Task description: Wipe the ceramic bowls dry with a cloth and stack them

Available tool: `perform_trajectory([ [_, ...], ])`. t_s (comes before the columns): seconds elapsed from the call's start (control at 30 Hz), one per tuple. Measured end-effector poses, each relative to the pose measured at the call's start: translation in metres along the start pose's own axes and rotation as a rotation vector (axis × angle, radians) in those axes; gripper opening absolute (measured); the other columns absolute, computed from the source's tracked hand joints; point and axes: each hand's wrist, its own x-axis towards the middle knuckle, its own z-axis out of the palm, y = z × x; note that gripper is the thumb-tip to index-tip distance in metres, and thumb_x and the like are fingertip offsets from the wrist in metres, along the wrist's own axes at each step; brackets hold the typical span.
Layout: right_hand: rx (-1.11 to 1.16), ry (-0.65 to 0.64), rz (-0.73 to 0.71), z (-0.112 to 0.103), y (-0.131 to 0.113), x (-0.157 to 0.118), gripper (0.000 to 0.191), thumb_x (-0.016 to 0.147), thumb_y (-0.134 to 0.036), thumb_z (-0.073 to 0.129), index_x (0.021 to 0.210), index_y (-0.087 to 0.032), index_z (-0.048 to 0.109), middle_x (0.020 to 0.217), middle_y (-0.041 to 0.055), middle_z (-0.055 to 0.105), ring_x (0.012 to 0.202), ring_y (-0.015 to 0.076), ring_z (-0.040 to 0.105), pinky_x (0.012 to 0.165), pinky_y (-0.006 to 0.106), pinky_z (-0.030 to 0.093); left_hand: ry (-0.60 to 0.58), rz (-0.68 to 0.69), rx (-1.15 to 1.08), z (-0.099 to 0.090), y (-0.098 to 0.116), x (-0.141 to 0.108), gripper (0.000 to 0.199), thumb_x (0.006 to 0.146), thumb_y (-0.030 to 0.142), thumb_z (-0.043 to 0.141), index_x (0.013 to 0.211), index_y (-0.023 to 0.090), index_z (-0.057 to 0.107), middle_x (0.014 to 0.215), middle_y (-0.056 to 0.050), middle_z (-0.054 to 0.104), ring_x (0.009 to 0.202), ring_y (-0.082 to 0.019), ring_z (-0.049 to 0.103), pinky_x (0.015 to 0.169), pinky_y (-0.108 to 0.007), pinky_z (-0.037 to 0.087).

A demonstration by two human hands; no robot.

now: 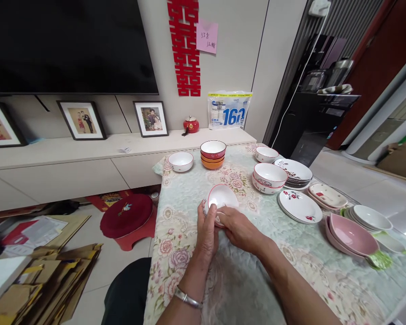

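Note:
A white bowl with a thin red rim [225, 195] is held between both hands over the flowered tablecloth, its opening tilted up. My left hand [207, 228] grips its left side, thumb near the rim. On the front right edge, my right hand [237, 225] has its fingers bent against the bowl. Beyond it stand a single white bowl [180, 161] and a stack of red and orange bowls [213, 155]. Larger red-rimmed bowls [269, 177] are stacked to the right, with a smaller bowl [266, 154] behind them.
Along the right side are brown-patterned plates [293, 171], flowered plates [300, 205], squarish dishes [328, 195], small white bowls [372, 217] and pink dishes [353, 234]. A low cabinet [138, 146] borders the far side; a red stool [126, 214] stands left.

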Motion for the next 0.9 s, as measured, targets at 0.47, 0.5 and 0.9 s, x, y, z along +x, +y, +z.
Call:
perform_trajectory([
  [0.47, -0.563, 0.167, 0.277, -0.009, 0.010, -0.004, 0.034, 0.088, -0.005, 0.046, 0.111, -0.022, 0.064, 0.134, 0.0137, 0.052, 0.126, 0.0330, 0.039, 0.104, 0.060, 0.028, 0.131, 0.044, -0.028, 0.007, 0.001, -0.001, 0.063, 0.074, 0.037, 0.074, 0.127, 0.023, 0.046, 0.121, -0.008, 0.062, 0.108, -0.021, 0.062, 0.096, -0.034, 0.049],
  [0.5, -0.562, 0.191, 0.324, -0.009, 0.012, -0.004, 0.033, 0.087, -0.005, 0.046, 0.111, -0.019, 0.064, 0.131, 0.0162, 0.053, 0.121, 0.0332, 0.043, 0.100, 0.056, 0.033, 0.149, 0.047, -0.020, 0.007, 0.002, 0.000, 0.063, 0.074, 0.038, 0.074, 0.128, 0.024, 0.045, 0.120, -0.007, 0.062, 0.107, -0.021, 0.063, 0.095, -0.034, 0.049],
  [0.9, -0.383, 0.407, 0.039, -0.004, -0.010, -0.004, 0.031, 0.095, -0.013, 0.041, 0.123, -0.018, 0.054, 0.107, 0.0083, 0.070, 0.103, 0.0192, 0.061, 0.109, 0.044, 0.026, 0.116, -0.018, -0.228, 0.003, 0.011, 0.003, 0.053, 0.081, 0.047, 0.065, 0.125, 0.018, 0.055, 0.113, -0.011, 0.067, 0.096, -0.023, 0.067, 0.085, -0.036, 0.052],
])
